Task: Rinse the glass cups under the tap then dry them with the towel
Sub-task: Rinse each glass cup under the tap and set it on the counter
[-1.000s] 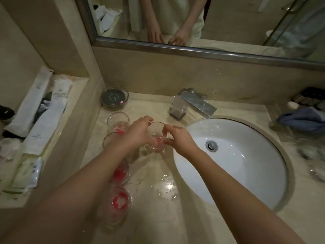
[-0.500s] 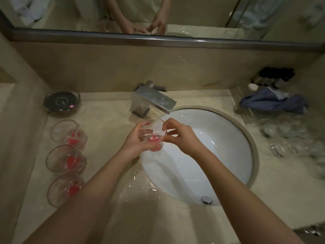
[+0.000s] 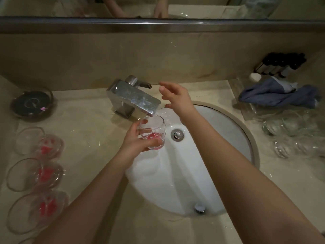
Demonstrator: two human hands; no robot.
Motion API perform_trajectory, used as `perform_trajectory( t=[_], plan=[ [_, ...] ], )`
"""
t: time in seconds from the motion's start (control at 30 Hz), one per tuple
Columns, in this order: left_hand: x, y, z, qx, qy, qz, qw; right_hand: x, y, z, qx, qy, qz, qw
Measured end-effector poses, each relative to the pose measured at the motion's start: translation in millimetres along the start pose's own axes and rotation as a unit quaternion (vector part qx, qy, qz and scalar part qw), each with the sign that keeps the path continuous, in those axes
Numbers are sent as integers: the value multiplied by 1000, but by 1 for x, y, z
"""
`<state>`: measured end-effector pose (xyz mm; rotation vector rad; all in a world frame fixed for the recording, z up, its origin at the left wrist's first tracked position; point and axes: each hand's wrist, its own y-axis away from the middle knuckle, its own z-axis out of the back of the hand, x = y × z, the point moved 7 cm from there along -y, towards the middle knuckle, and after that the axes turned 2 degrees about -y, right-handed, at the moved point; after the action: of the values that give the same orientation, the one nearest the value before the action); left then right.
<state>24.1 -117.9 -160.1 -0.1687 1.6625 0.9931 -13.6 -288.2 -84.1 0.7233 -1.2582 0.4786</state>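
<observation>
Red-stained cups [image 3: 39, 175] wait beside the sink [image 3: 233, 124]; left hand [image 3: 139, 143] grips one cup [image 3: 153, 132] under the dry tap [image 3: 133, 98], right hand [image 3: 175, 95] spread, towel [image 3: 279, 95] untouched.

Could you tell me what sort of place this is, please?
Most likely a hotel bathroom vanity: a sink set in a stone counter, a tap under a wall mirror, and small toiletry bottles in the corner.

— What is the person wearing on the arms?
— Nothing that shows. Both forearms are bare up to the frame's edge, with no sleeves.
— Anything on the left hand [image 3: 139, 140] or right hand [image 3: 177, 97]?
— Both are bare, the fingernails short.
</observation>
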Motion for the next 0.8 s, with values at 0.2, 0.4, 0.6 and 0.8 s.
perform_trajectory(
  t=[0.2,0.4,0.6,0.8],
  plan=[
    [-3,-11,-5,-10,14,-14,1000,2,-34,-33,40,22,3,999],
    [-2,-15,-8,-22,42,-10,999,5,-44,-38,63,32,25,997],
    [1,-18,-13,-24,44,-4,999,5,-50,-38,65,31,17,997],
    [-3,-26,-17,-35,48,-10,998,5,-54,-38,79,27,12,996]
  ],
)
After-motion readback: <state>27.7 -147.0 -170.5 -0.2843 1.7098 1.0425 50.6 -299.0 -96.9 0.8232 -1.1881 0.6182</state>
